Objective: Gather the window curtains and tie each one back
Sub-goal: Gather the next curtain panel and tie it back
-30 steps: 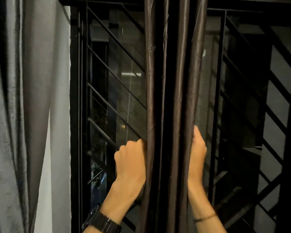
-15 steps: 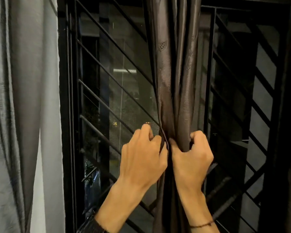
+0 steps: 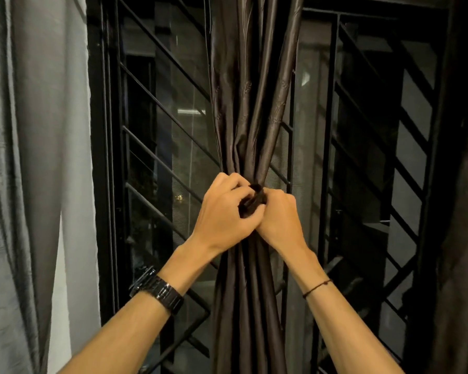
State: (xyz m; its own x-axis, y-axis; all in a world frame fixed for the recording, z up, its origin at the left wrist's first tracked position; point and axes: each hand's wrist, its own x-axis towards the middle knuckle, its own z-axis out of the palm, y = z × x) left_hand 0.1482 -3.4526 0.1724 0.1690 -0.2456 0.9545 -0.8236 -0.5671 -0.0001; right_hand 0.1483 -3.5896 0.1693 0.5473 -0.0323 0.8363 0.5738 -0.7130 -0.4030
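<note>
Head view was filled at its centre by the two hands, pressed against each other at the pinched waist of the dark brown curtain [image 3: 250, 109]. The left hand [image 3: 224, 214] was clenched around the bunched folds from the left side, and the right hand [image 3: 280, 215] was closed on them from the right, the knuckles of the two touching. Between the fingers a short dark strip [image 3: 253, 202], apparently a tie-back band or a folded edge of the cloth, was pinched; which of these it was could not be told. A black watch [image 3: 164, 292] was worn on the left wrist and a thin cord bracelet [image 3: 316, 287] on the right.

The gathering of this curtain could be judged as done: the cloth was drawn into one narrow column in front of the black window grille [image 3: 152, 136], fanning out above and below the grip. The tying seemed only begun, since no finished knot or loop was visible. A grey curtain [image 3: 30, 157] at the left edge hung loose and untied, and a dark drape [image 3: 462, 184] at the right edge was too shadowed to be judged, so at least one more curtain appeared to be left.

No containers were shown in the frame.
</note>
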